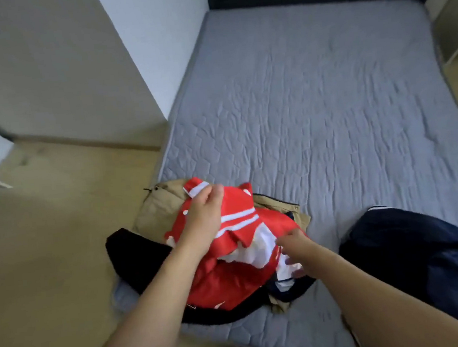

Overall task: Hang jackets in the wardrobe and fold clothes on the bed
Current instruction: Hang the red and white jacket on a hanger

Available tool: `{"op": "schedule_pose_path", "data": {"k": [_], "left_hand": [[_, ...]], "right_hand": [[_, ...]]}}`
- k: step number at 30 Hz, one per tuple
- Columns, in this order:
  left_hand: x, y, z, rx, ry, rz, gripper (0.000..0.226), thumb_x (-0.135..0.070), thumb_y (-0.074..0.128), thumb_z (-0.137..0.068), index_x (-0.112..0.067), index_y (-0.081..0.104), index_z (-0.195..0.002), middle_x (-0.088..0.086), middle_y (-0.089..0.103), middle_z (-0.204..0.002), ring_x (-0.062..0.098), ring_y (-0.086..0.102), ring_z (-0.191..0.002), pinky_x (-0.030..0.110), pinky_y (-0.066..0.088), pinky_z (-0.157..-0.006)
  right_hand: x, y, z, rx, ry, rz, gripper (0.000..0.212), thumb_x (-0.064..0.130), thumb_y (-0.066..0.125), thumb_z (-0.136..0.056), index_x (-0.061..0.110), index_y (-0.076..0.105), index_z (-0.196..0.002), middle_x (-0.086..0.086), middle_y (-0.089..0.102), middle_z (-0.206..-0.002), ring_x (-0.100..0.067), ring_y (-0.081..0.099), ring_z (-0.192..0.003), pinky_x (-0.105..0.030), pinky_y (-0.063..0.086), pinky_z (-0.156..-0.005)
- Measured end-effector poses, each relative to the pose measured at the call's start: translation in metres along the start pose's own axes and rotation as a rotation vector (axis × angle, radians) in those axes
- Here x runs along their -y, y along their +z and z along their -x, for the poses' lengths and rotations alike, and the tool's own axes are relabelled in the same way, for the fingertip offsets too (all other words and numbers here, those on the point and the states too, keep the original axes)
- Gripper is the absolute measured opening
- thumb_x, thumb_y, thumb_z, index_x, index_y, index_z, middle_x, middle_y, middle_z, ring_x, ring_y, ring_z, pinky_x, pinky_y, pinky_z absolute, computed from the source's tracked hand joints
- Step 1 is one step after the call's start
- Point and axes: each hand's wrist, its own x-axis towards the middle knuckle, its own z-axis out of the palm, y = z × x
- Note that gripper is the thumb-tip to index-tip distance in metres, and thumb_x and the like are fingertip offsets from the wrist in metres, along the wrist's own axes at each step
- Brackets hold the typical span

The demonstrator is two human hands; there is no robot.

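Left hand (204,218) grips the red-and-white jacket (232,272) near its striped cuff (195,189). Right hand (295,254) lies on the jacket's white panel, fingers blurred; grip cannot be told. Jacket crumpled, long axis running near-to-far, atop a clothes pile (155,212) at the bed's (314,108) near-left corner.
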Motion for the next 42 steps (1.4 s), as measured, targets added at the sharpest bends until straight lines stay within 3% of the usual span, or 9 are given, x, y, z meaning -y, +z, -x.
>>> {"op": "schedule_pose_path", "data": {"k": [8, 11, 14, 17, 20, 27, 33, 36, 42], "left_hand": [[-0.216, -0.190, 0.145, -0.181, 0.363, 0.290, 0.025, -0.021, 0.051, -0.101, -0.019, 0.054, -0.076, 0.001, 0.042, -0.070, 0.015, 0.040, -0.069, 0.030, 0.034, -0.061], [-0.238, -0.229, 0.199, -0.047, 0.385, 0.190, 0.022, -0.017, 0.051, -0.101, -0.004, 0.058, -0.085, 0.004, 0.049, -0.069, 0.013, 0.047, -0.064, 0.026, 0.039, -0.061], [-0.232, -0.263, 0.231, 0.200, 0.255, 0.049, 0.017, -0.014, 0.052, -0.101, 0.001, 0.060, -0.099, -0.002, 0.053, -0.061, 0.007, 0.049, -0.050, 0.017, 0.042, -0.051], [-0.195, -0.306, 0.237, 0.342, 0.119, -0.295, 0.027, -0.012, 0.056, -0.098, -0.008, 0.062, -0.124, 0.002, 0.061, -0.099, 0.011, 0.055, -0.088, 0.023, 0.046, -0.084], [-0.153, -0.383, 0.232, 0.474, -0.079, -0.389, 0.037, -0.002, 0.048, -0.097, -0.006, 0.056, -0.134, 0.010, 0.061, -0.119, 0.015, 0.054, -0.102, 0.013, 0.044, -0.078], [-0.092, -0.628, 0.190, -0.395, -0.093, -0.276, 0.060, -0.029, 0.061, -0.092, -0.031, 0.035, -0.146, -0.003, 0.039, -0.148, 0.013, 0.053, -0.111, 0.029, 0.046, -0.095], [-0.120, -0.763, 0.098, -0.465, 0.113, -0.171, 0.103, -0.034, 0.081, -0.075, -0.043, 0.012, -0.151, -0.004, 0.019, -0.160, 0.021, 0.024, -0.145, 0.038, 0.031, -0.112], [-0.121, -0.813, 0.048, -0.476, 0.172, -0.285, 0.109, -0.032, 0.085, -0.071, -0.041, 0.013, -0.153, -0.007, 0.018, -0.161, 0.020, 0.018, -0.147, 0.042, 0.026, -0.117], [-0.083, -0.914, -0.043, -0.271, 0.060, -0.403, 0.016, -0.029, 0.068, -0.083, -0.035, 0.071, -0.097, -0.013, 0.066, -0.111, 0.012, 0.058, -0.110, 0.026, 0.046, -0.091]], "right_hand": [[0.193, 0.021, 0.207, 0.561, 0.007, -0.414, 0.101, 0.085, 0.023, -0.080, -0.001, 0.044, -0.129, -0.036, 0.060, -0.115, -0.046, 0.066, -0.092, -0.052, 0.056, -0.070], [0.249, 0.067, 0.272, 0.632, -0.237, -0.251, 0.073, 0.070, 0.040, -0.087, 0.006, 0.075, -0.094, -0.017, 0.071, -0.099, -0.031, 0.072, -0.080, -0.040, 0.058, -0.069], [0.287, 0.122, 0.314, 0.453, -0.434, -0.193, 0.024, 0.022, 0.045, -0.098, 0.005, 0.059, -0.088, -0.015, 0.063, -0.077, -0.017, 0.064, -0.050, -0.021, 0.054, -0.052], [0.329, 0.176, 0.330, 0.321, -0.663, -0.145, 0.015, 0.006, 0.037, -0.102, 0.010, 0.051, -0.098, -0.008, 0.057, -0.070, -0.014, 0.058, -0.046, -0.016, 0.045, -0.037], [0.381, 0.243, 0.346, 0.428, -0.757, -0.102, 0.012, 0.006, 0.041, -0.101, 0.008, 0.053, -0.101, -0.012, 0.052, -0.076, -0.019, 0.055, -0.060, -0.027, 0.049, -0.059], [0.501, 0.396, 0.432, 0.467, -0.938, 0.418, 0.029, -0.005, 0.035, -0.080, 0.006, 0.055, -0.062, -0.011, 0.054, -0.056, -0.023, 0.053, -0.052, -0.024, 0.040, -0.049], [0.578, 0.492, 0.471, 0.576, -1.154, 0.467, 0.031, 0.032, 0.062, -0.083, 0.014, 0.063, -0.057, -0.010, 0.056, -0.062, -0.022, 0.054, -0.056, -0.030, 0.045, -0.058], [0.620, 0.534, 0.464, 0.487, -1.302, 0.670, 0.011, 0.015, 0.067, -0.079, 0.012, 0.068, -0.069, -0.012, 0.065, -0.071, -0.023, 0.062, -0.065, -0.029, 0.051, -0.058], [0.711, 0.621, 0.419, 0.450, -1.439, 0.810, 0.012, 0.005, 0.058, -0.076, 0.015, 0.055, -0.070, -0.010, 0.055, -0.073, -0.024, 0.054, -0.070, -0.037, 0.043, -0.069]]}}
